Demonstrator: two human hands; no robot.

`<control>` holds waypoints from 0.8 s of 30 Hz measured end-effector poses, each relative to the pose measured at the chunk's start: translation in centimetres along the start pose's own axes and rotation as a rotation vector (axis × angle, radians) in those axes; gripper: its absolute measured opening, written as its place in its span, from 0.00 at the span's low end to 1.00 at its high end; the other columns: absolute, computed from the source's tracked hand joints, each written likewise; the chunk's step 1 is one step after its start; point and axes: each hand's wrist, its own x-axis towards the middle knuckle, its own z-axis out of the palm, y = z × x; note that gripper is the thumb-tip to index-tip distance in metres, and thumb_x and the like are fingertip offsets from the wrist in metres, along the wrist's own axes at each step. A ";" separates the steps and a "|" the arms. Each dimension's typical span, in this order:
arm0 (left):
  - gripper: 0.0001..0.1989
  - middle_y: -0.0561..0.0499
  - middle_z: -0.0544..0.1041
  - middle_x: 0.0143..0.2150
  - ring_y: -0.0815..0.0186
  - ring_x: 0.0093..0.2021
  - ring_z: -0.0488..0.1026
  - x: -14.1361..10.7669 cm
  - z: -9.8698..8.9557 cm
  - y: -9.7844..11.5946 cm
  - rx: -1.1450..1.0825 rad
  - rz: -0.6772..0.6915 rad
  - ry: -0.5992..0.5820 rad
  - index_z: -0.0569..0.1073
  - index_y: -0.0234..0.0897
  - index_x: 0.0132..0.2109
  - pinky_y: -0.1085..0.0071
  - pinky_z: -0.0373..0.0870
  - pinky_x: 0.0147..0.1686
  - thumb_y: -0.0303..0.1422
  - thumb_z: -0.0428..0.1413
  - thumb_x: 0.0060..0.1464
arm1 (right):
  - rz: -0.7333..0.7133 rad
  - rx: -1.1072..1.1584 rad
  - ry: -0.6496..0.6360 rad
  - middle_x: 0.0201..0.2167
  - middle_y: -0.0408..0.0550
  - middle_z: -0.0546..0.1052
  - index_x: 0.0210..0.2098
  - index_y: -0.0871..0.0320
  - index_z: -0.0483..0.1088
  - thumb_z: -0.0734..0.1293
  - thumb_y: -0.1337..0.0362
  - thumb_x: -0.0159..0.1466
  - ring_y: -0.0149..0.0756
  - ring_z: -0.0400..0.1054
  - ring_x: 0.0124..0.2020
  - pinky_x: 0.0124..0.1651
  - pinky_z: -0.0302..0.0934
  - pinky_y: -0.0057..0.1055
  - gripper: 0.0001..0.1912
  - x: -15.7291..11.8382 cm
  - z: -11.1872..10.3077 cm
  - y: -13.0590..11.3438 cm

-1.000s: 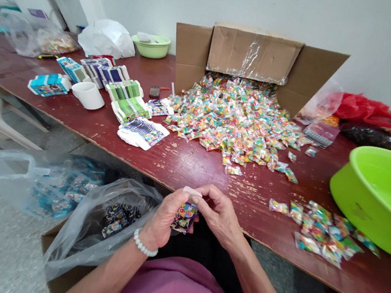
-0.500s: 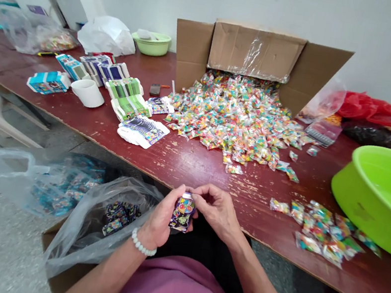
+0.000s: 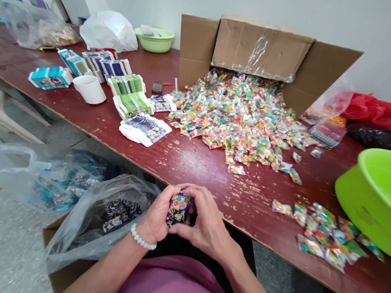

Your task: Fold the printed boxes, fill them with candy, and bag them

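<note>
Both hands hold a small dark purple printed box (image 3: pixel 178 208) just below the near edge of the red-brown table (image 3: pixel 193 159). My left hand (image 3: pixel 157 214), with a white bead bracelet at the wrist, grips its left side. My right hand (image 3: pixel 206 220) closes over its top and right side. The box's flap looks shut. To the left of my lap, a clear plastic bag (image 3: pixel 107 219) in a carton holds several similar dark boxes.
A heap of small colourful candy packets (image 3: pixel 241 114) spills from an open cardboard box (image 3: pixel 263 52). More packets (image 3: pixel 324 230) lie near a green basin (image 3: pixel 385 197). Flat box blanks (image 3: pixel 143 130), a white cup (image 3: pixel 90 89) and bags sit at the left.
The white flap at the box's top has been folded down. Both hands moved lower and closer together around the box.
</note>
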 end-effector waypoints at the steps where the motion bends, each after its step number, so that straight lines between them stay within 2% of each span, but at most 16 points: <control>1: 0.13 0.50 0.80 0.34 0.65 0.32 0.77 0.0 0.0 0.0 -0.012 0.025 0.032 0.77 0.33 0.43 0.71 0.75 0.35 0.34 0.56 0.52 | -0.002 -0.077 -0.011 0.56 0.57 0.70 0.55 0.56 0.63 0.78 0.60 0.50 0.50 0.65 0.53 0.53 0.62 0.47 0.36 0.0 0.6 -0.1; 3: 0.11 0.49 0.81 0.36 0.64 0.36 0.78 0.0 -0.3 0.1 -0.010 0.082 0.091 0.77 0.33 0.41 0.70 0.74 0.40 0.34 0.58 0.51 | 0.014 -0.185 -0.023 0.56 0.59 0.69 0.57 0.57 0.60 0.77 0.63 0.48 0.51 0.65 0.52 0.52 0.62 0.47 0.40 0.3 1.9 -0.2; 5: 0.11 0.49 0.81 0.38 0.63 0.38 0.78 -0.4 -1.0 0.4 0.026 0.144 0.124 0.77 0.33 0.40 0.70 0.73 0.42 0.35 0.60 0.52 | 0.014 -0.232 -0.039 0.54 0.59 0.70 0.57 0.58 0.60 0.74 0.65 0.49 0.51 0.65 0.51 0.51 0.62 0.47 0.38 0.9 3.1 -0.3; 8: 0.16 0.48 0.80 0.38 0.62 0.36 0.77 -1.9 -3.4 1.6 0.202 0.194 0.162 0.76 0.34 0.45 0.67 0.74 0.40 0.41 0.59 0.54 | -0.047 -0.230 -0.086 0.59 0.63 0.65 0.57 0.58 0.61 0.77 0.56 0.45 0.56 0.63 0.55 0.52 0.62 0.50 0.43 2.2 4.3 -0.4; 10: 0.21 0.47 0.80 0.38 0.61 0.34 0.77 -3.3 -5.8 3.2 0.450 0.241 0.219 0.75 0.36 0.49 0.64 0.73 0.38 0.47 0.56 0.57 | -0.093 -0.219 -0.092 0.65 0.67 0.57 0.61 0.57 0.57 0.79 0.47 0.42 0.61 0.58 0.61 0.55 0.60 0.54 0.53 3.0 4.2 0.3; 12: 0.23 0.46 0.79 0.44 0.58 0.41 0.76 -4.2 -8.3 5.4 0.820 0.397 0.310 0.74 0.38 0.52 0.61 0.72 0.44 0.49 0.52 0.58 | -0.095 -0.230 -0.017 0.67 0.68 0.54 0.65 0.58 0.51 0.77 0.44 0.47 0.60 0.54 0.65 0.58 0.58 0.55 0.55 3.4 3.6 1.8; 13: 0.23 0.45 0.78 0.47 0.56 0.45 0.75 -4.3 -9.3 6.6 1.031 0.471 0.396 0.75 0.39 0.51 0.60 0.70 0.49 0.49 0.53 0.57 | -0.074 -0.244 0.045 0.66 0.68 0.57 0.66 0.59 0.49 0.75 0.47 0.52 0.58 0.54 0.65 0.59 0.58 0.54 0.52 3.5 3.2 2.8; 15: 0.24 0.44 0.76 0.50 0.54 0.51 0.72 -3.3 -10.4 8.9 1.384 0.629 0.539 0.74 0.40 0.54 0.57 0.66 0.53 0.49 0.53 0.57 | -0.007 -0.273 0.159 0.61 0.65 0.64 0.64 0.58 0.52 0.70 0.55 0.61 0.54 0.60 0.62 0.58 0.60 0.51 0.38 3.4 2.4 5.2; 17: 0.24 0.42 0.75 0.50 0.54 0.50 0.72 -0.8 -10.1 10.8 1.615 0.784 0.592 0.71 0.39 0.56 0.57 0.65 0.53 0.47 0.50 0.60 | 0.055 -0.284 0.222 0.54 0.61 0.70 0.60 0.57 0.58 0.67 0.60 0.64 0.50 0.68 0.53 0.53 0.64 0.49 0.27 3.1 1.9 7.2; 19: 0.22 0.40 0.74 0.52 0.51 0.52 0.70 2.6 -8.6 12.4 1.800 0.840 0.710 0.71 0.40 0.57 0.56 0.63 0.54 0.45 0.50 0.61 | 0.065 -0.289 0.243 0.49 0.58 0.73 0.56 0.57 0.63 0.66 0.63 0.64 0.48 0.70 0.48 0.51 0.65 0.47 0.21 2.8 1.8 8.4; 21: 0.23 0.36 0.70 0.56 0.44 0.56 0.65 6.2 -6.8 13.7 1.908 0.778 0.841 0.70 0.40 0.59 0.51 0.60 0.53 0.44 0.50 0.61 | 0.042 -0.296 0.237 0.48 0.56 0.74 0.53 0.56 0.65 0.65 0.63 0.64 0.48 0.70 0.47 0.51 0.65 0.47 0.17 2.7 1.9 8.8; 24: 0.20 0.31 0.67 0.58 0.38 0.59 0.59 10.0 -5.2 15.4 1.895 0.694 0.847 0.73 0.37 0.53 0.47 0.56 0.53 0.43 0.55 0.58 | 0.026 -0.298 0.221 0.48 0.56 0.74 0.51 0.56 0.67 0.65 0.64 0.64 0.47 0.69 0.48 0.52 0.64 0.46 0.15 2.7 2.0 8.7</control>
